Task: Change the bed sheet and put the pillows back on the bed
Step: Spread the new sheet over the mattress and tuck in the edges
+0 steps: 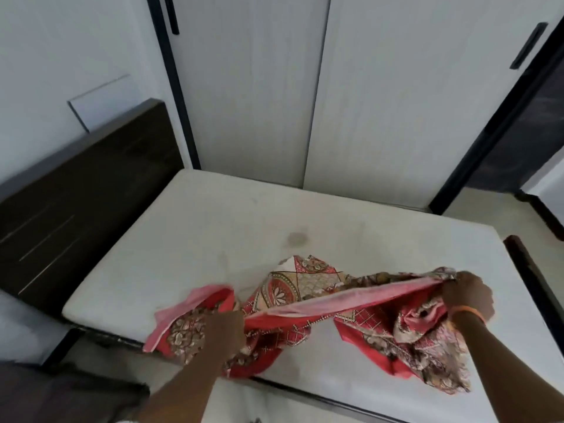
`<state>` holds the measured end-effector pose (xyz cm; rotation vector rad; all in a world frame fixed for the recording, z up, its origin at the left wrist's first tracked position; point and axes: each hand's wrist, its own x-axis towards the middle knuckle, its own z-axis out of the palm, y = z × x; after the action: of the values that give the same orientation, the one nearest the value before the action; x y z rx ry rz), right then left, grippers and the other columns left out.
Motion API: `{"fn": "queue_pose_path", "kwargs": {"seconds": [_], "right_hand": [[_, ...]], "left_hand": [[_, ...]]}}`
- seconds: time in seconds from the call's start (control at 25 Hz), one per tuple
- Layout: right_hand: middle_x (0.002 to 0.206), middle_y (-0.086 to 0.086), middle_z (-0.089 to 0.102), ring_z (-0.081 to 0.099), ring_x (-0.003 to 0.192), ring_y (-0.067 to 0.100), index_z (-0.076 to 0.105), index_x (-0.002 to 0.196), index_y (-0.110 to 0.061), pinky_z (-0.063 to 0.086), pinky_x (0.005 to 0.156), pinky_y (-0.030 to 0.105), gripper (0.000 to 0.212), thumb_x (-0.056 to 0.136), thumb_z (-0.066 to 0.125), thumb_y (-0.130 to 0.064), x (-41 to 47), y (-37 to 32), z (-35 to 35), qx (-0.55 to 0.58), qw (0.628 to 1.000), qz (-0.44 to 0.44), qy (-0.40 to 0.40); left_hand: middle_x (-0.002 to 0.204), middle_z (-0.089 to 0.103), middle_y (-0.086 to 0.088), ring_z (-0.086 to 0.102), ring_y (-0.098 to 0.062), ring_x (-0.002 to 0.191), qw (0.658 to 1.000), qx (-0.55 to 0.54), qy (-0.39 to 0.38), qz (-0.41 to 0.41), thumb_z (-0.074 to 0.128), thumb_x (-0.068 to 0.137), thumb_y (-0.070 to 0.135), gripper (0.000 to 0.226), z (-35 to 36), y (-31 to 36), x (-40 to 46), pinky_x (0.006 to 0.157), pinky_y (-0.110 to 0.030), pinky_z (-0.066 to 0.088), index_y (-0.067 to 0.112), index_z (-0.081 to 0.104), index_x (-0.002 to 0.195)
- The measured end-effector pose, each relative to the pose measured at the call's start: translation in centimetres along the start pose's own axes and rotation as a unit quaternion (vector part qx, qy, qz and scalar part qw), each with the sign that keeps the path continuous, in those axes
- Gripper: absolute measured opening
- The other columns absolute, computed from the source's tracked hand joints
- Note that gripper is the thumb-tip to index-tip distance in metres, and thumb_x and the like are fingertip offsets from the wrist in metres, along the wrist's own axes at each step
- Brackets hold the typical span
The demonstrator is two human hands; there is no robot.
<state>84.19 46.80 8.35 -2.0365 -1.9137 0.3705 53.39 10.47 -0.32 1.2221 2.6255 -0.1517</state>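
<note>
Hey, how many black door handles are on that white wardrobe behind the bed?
2: one handle at the top left by the dark vertical strip, another handle on the right door near the frame edge. More may lie outside the view.

Bed sheet (305, 300), seemingly between both hands

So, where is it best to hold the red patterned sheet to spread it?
Probably along the pink hem of the red patterned sheet, from the near side. It runs taut between the left hand and right hand; the rest lies bunched on the mattress.
</note>
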Motion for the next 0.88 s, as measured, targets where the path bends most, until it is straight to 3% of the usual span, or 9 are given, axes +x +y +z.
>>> {"fn": "queue_pose_path", "kwargs": {"seconds": [0.08,0.16,0.32,0.4,0.44,0.52,0.56,0.72,0.88], "right_hand": [[0.109,0.028,0.064,0.062,0.099,0.045,0.067,0.102,-0.007,0.050,0.083,0.047,0.028,0.077,0.055,-0.011,-1.3,-0.2,1.8,0.026,0.998,0.046,-0.033],[0.119,0.031,0.060,0.058,0.109,0.047,0.064,0.113,0.001,0.047,0.090,0.047,0.033,0.084,0.052,-0.010,-1.8,-1.2,2.9,0.039,0.993,0.080,-0.084],[0.130,0.033,0.054,0.053,0.120,0.044,0.054,0.125,0.013,0.042,0.097,0.043,0.038,0.094,0.049,-0.008,-0.8,-2.2,3.3,0.116,0.970,0.169,-0.133],[0.121,0.029,0.060,0.059,0.104,0.037,0.054,0.127,0.010,0.046,0.086,0.042,0.038,0.095,0.046,-0.010,0.7,-2.4,2.1,0.199,0.948,0.205,-0.139],[0.104,0.025,0.064,0.060,0.086,0.032,0.058,0.122,0.004,0.047,0.073,0.041,0.034,0.095,0.046,-0.012,1.5,-2.6,1.1,0.251,0.930,0.227,-0.141],[0.072,0.014,0.055,0.049,0.057,0.022,0.060,0.098,-0.009,0.045,0.050,0.032,0.016,0.093,0.046,-0.015,3.9,-2.8,-1.6,0.347,0.884,0.280,-0.139],[0.066,0.011,0.051,0.045,0.050,0.019,0.056,0.087,-0.012,0.045,0.044,0.029,0.014,0.094,0.045,-0.017,5.3,-2.8,-3.0,0.382,0.868,0.286,-0.133],[0.072,0.007,0.055,0.052,0.048,0.021,0.053,0.083,-0.018,0.045,0.043,0.029,0.024,0.100,0.038,-0.028,12.4,-1.6,-7.8,0.504,0.817,0.273,-0.063],[0.066,0.008,0.054,0.051,0.032,0.019,0.054,0.079,-0.017,0.049,0.035,0.027,0.030,0.099,0.040,-0.034,20.2,3.0,-8.2,0.455,0.838,0.279,-0.114]], "left_hand": [[0.093,0.069,0.008,0.069,-0.010,0.079,0.997,-0.051,-0.020,-0.050,0.068,0.083,0.024,0.033,2.2,-0.2,-1.3,0.067,-0.025,0.059,0.020,0.063,0.115],[0.077,0.067,0.008,0.067,-0.010,0.070,0.983,-0.138,-0.029,-0.115,0.072,0.081,0.025,0.026,2.3,-0.3,-1.4,0.061,-0.025,0.057,0.017,0.063,0.105],[0.057,0.061,0.007,0.060,-0.008,0.050,0.936,-0.290,0.076,-0.186,0.066,0.087,0.019,0.004,-0.4,-0.8,1.7,0.046,-0.023,0.051,0.021,0.067,0.083],[0.053,0.061,0.005,0.054,-0.002,0.040,0.898,-0.390,0.102,-0.178,0.066,0.089,0.014,0.015,-3.0,-0.4,4.3,0.036,-0.013,0.042,0.023,0.066,0.077],[0.054,0.061,0.006,0.054,-0.002,0.040,0.880,-0.435,0.099,-0.164,0.066,0.088,0.009,0.016,-4.7,0.2,5.8,0.034,-0.011,0.038,0.020,0.068,0.076],[0.057,0.060,0.006,0.057,-0.012,0.050,0.860,-0.484,0.097,-0.133,0.065,0.086,0.007,0.014,-9.0,2.3,9.5,0.037,-0.018,0.038,0.013,0.070,0.075],[0.058,0.059,0.005,0.058,-0.017,0.057,0.855,-0.496,0.096,-0.116,0.064,0.087,0.010,0.014,-11.3,3.9,11.4,0.043,-0.022,0.040,0.013,0.069,0.074],[0.071,0.067,-0.008,0.064,-0.026,0.071,0.864,-0.496,0.084,-0.022,0.070,0.087,0.025,0.020,-17.7,11.9,18.4,0.059,-0.029,0.040,0.006,0.073,0.083],[0.097,0.072,-0.020,0.067,-0.034,0.091,0.886,-0.461,0.044,-0.027,0.071,0.085,0.025,0.023,-18.1,21.3,24.3,0.069,-0.033,0.043,0.003,0.073,0.093]]}}
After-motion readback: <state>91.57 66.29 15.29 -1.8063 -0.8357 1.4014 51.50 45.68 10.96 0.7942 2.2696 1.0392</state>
